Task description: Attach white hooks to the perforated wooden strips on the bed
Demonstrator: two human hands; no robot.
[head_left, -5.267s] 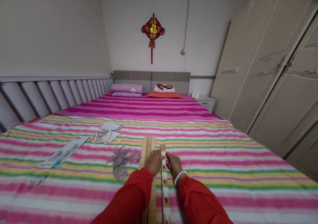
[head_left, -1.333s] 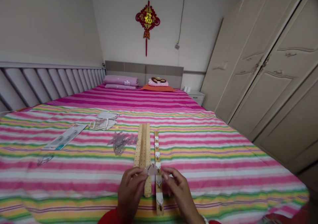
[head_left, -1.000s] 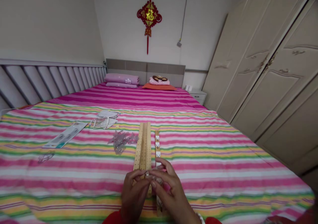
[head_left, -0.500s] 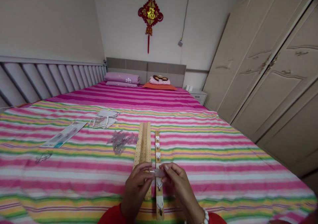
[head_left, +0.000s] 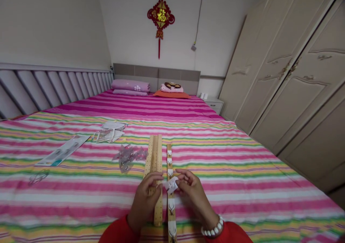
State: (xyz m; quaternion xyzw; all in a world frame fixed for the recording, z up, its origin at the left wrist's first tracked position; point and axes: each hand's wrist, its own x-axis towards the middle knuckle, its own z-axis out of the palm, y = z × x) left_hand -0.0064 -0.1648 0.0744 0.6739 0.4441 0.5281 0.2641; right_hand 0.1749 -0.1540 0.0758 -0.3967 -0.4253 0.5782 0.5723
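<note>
My right hand [head_left: 192, 189] pinches a small white adhesive hook [head_left: 171, 185] with a translucent film edge at its left. My left hand [head_left: 148, 198] is beside that edge, its thumb and index finger apart; whether they touch the film is unclear. Below the held hook lies a narrow wooden strip [head_left: 169, 195] carrying a row of white hooks with metal loops. Left of it are perforated wooden strips [head_left: 155, 157], laid side by side and partly covered by my left hand.
A pile of clear-wrapped hooks [head_left: 128, 157] lies left of the strips. Beyond are flat white packets [head_left: 110, 131], a long clear package [head_left: 64, 150] and a thin wire-like bundle [head_left: 39, 177]. Everything rests on a striped bedspread [head_left: 242, 185]; a wardrobe [head_left: 291, 78] stands right.
My left fingers have parted from their pinch near the hook. The held hook has turned in my right hand and shows its white face. The view has shifted slightly.
</note>
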